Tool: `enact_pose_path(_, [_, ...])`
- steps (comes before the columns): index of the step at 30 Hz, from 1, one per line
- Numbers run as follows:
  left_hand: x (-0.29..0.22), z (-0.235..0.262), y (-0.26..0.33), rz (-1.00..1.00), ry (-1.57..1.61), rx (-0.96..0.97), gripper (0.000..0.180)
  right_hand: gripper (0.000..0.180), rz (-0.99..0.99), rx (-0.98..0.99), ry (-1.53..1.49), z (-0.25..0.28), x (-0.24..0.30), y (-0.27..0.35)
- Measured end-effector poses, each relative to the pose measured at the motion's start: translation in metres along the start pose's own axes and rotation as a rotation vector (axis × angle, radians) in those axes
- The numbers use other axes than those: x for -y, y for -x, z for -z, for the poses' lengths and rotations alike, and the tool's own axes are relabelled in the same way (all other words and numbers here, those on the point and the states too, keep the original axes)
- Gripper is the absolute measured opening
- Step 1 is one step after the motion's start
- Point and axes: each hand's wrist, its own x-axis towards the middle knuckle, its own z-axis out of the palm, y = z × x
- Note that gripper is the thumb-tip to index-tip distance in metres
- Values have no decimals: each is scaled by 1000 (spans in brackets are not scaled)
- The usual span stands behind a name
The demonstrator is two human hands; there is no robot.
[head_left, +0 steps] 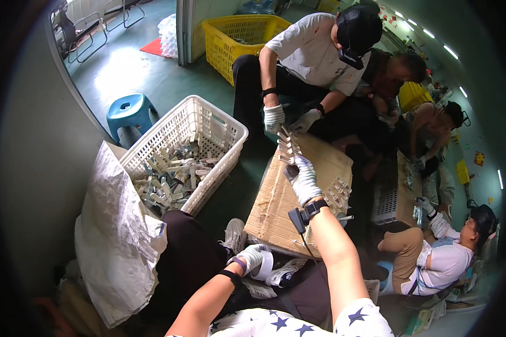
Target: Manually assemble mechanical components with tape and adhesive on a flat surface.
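White-gloved right hand (305, 182) high, white-gloved left hand (250, 258) low

Clock directions run from the middle of the tan, creased cardboard surface (270, 208); at 12 o'clock, the right hand's fingertips meet the near end of a row of small, narrow, pale pieces (289, 148); whether they pinch it I cannot tell; a co-worker's gloved hands (274, 118) are at the row's far end; at 3 o'clock lies a cluster of similar pale pieces (337, 194), on the cardboard.

At 7 o'clock, the left hand's fingers bend beside a smooth, white, curved band (267, 267); I cannot tell whether they grip it; at 10 o'clock stands a white, slotted plastic basket (222, 164) with jumbled pale and greyish pieces (171, 180) inside; beyond it, a blue plastic stool (132, 115).
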Motion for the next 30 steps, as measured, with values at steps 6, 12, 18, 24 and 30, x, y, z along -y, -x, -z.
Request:
enact_pose_path(6, [0, -2, -7, 2, 88, 22, 30, 10, 24, -166, 29, 6, -29, -18])
enact_pose_path(12, [8, -5, -13, 48, 132, 24, 30, 11, 27, -149, 131, 3, -54, -16])
enact_pose_path(18, [18, -5, -23, 30, 164, 60, 33, 13, 45, -202, 218, 3, -66, -8])
enact_pose_path(24, [26, -5, -28, 18, 142, 59, 36, 13, 50, -204, 241, 11, -68, -10])
enact_pose_path(30, [28, -5, -29, 12, 206, 45, 31, 15, 10, -209, 232, 17, -77, -15])
